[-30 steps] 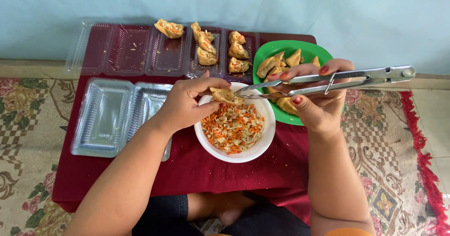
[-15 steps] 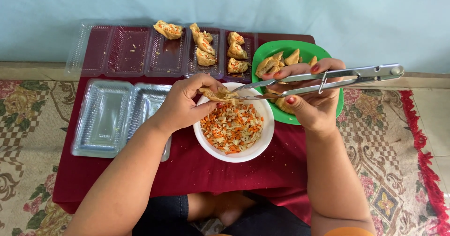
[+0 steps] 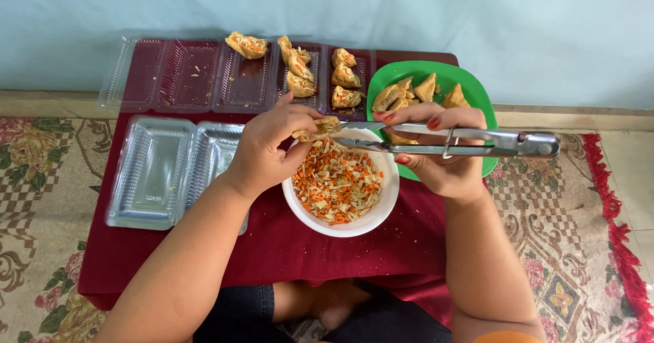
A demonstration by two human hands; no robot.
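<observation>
The left hand [image 3: 269, 149] pinches a small piece of fried tofu [image 3: 319, 127] between thumb and fingertips, its grip closed on the piece and holding it just above the far rim of a white bowl [image 3: 354, 226]. The tofu is golden brown, roughly wedge-shaped, with a split side turned toward the right hand. The right hand [image 3: 446, 159] is wrapped around a pair of metal tongs [image 3: 449, 141], its grip clenched on their middle; the tongs lie almost level, their hinged end pointing to the right and their narrow tips [image 3: 344, 133] reaching left to the tofu, touching or nearly touching its open side. Directly below, the white bowl holds a shredded filling [image 3: 337, 183] of orange and pale strips, heaped loosely. Just beyond the right hand sits a green plate [image 3: 470, 84] with several more plain tofu wedges [image 3: 422, 89], partly hidden by the fingers. Along the far edge of the bench lies a long clear plastic tray [image 3: 184, 77] with several compartments; those toward the right hold stuffed tofu pieces [image 3: 320, 70] showing orange filling, and those on the left are mostly bare. To the left of the bowl rests another clear plastic container [image 3: 153, 173], opened flat. Everything stands on a low bench covered with a dark red cloth [image 3: 286, 247], set on a patterned carpet [image 3: 41, 179] against a pale blue wall [image 3: 477, 16].
</observation>
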